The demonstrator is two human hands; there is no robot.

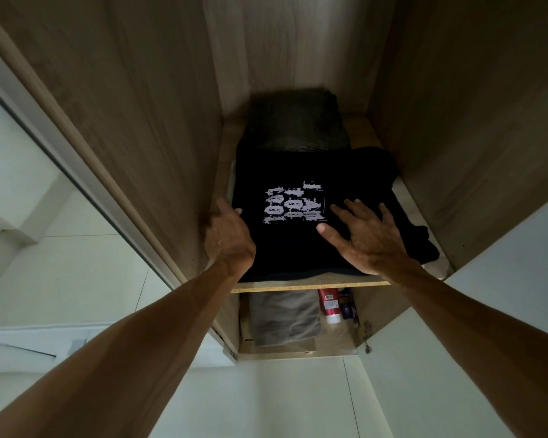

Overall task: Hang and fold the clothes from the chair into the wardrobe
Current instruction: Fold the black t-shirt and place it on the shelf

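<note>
Both arms are stretching forward into the wardrobe (140,121). The right hand (370,235) is lying flat on the folded black T-shirt (282,248), fingers spread wide, holding nothing. The left hand (228,238) is sitting at the shirt's left edge, thumb on top; whether its fingers are gripping the fabric cannot be told. The shirt is resting on the upper shelf (314,285), in front of a dark folded garment (295,124). Its white distressed print (295,205) is showing upside down and blurred, so it cannot be read.

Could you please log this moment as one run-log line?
black T-shirt: folded, on wardrobe shelf | right hand: flat on shirt | left hand: at shirt's left edge, grip unclear | below: grey garment, red bottle
</note>
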